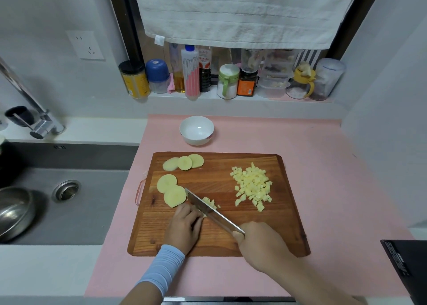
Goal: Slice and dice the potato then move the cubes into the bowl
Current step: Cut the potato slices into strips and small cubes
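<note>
Five pale round potato slices (pixel 166 183), one brown wooden cutting board (pixel 219 170). One white ceramic bowl (pixel 196 140), one steel knife (pixel 215 214), potato cubes (pixel 253 185) beyond counting.

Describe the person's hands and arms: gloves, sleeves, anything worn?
No gloves, rings or watch visible. The left hand is bare; a light blue ribbed sleeve covers its forearm to the wrist. The right hand and visible forearm are bare, no sleeve.

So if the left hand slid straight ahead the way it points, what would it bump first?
Most likely the knife blade, lying right across the left hand's fingertips, with diced potato bits just past it. Depth is hard to judge.
</note>
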### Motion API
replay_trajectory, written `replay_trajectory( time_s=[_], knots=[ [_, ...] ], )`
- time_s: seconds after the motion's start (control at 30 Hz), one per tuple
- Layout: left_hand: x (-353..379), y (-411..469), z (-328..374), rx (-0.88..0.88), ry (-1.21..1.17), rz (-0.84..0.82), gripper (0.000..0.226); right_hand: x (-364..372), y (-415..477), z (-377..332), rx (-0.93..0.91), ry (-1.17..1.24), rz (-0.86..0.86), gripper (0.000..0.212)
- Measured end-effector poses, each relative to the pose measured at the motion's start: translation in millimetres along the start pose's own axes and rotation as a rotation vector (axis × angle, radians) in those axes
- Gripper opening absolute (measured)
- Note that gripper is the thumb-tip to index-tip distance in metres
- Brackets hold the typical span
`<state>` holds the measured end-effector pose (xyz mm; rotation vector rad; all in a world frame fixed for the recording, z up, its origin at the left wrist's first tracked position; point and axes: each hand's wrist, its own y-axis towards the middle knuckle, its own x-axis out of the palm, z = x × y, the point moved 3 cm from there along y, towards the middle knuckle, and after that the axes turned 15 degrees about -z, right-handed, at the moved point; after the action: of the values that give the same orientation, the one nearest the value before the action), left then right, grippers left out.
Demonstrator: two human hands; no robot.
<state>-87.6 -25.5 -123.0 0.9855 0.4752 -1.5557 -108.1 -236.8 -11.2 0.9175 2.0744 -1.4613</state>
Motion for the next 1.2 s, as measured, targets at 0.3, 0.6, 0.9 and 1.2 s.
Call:
replay_trajectory(
  time_s=[0.3,0.6,0.9,1.2],
  knots=[
    [0,-1,-3,-0.024,-0.016,0.003,0.003,10,12,0,0.060,0.028,-0.037,0.029],
    [-2,2,-5,-0.063,-0.068,-0.010,0.015,5,17,15,0.049,0.155,-0.087,0.032],
    [-2,6,-8,-0.284,-0.068,-0.020,0.030,-11,9,37,0.098,0.151,0.043,0.038],
    [19,68,43,-0.581,-0.361,-0.145,0.036,-22,13,39,0.116,0.199,0.154,0.039]
  ],
)
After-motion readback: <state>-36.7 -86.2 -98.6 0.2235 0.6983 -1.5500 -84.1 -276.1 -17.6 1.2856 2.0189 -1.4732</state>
